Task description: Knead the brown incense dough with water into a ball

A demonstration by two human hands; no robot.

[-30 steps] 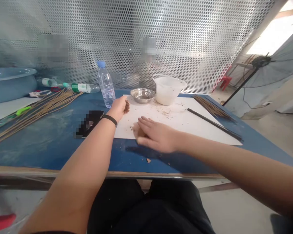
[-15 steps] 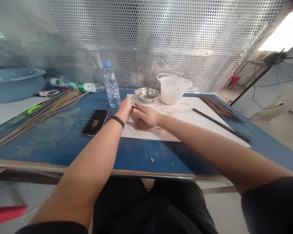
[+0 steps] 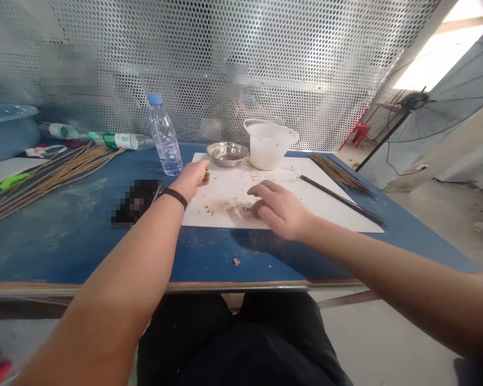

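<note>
My left hand (image 3: pixel 195 176) is curled closed over the left edge of a white board (image 3: pixel 326 209), its fingertips stained brown. Whatever it holds, if anything, is hidden by the fingers. My right hand (image 3: pixel 279 209) hovers low over the board's front part, palm down, fingers loosely bent and apart; its underside is brown and partly hidden. Brown crumbs (image 3: pixel 229 208) lie scattered on the board between the two hands. Behind them stand a shiny metal bowl (image 3: pixel 227 155) with dark residue inside and a whitish plastic bucket (image 3: pixel 269 147).
An upright water bottle (image 3: pixel 167 142) and a dark phone (image 3: pixel 137 203) are left of the board. Brown sticks (image 3: pixel 64 174) lie further left near a blue tub (image 3: pixel 8 131). Black rods (image 3: pixel 342 201) and more sticks (image 3: pixel 340 174) lie right. Perforated metal sheet (image 3: pixel 193 64) stands behind.
My right hand moved in to meet my left hand, then drew back to the right. More brown crumbs now show on the board. The left hand stays at the board's left edge.
</note>
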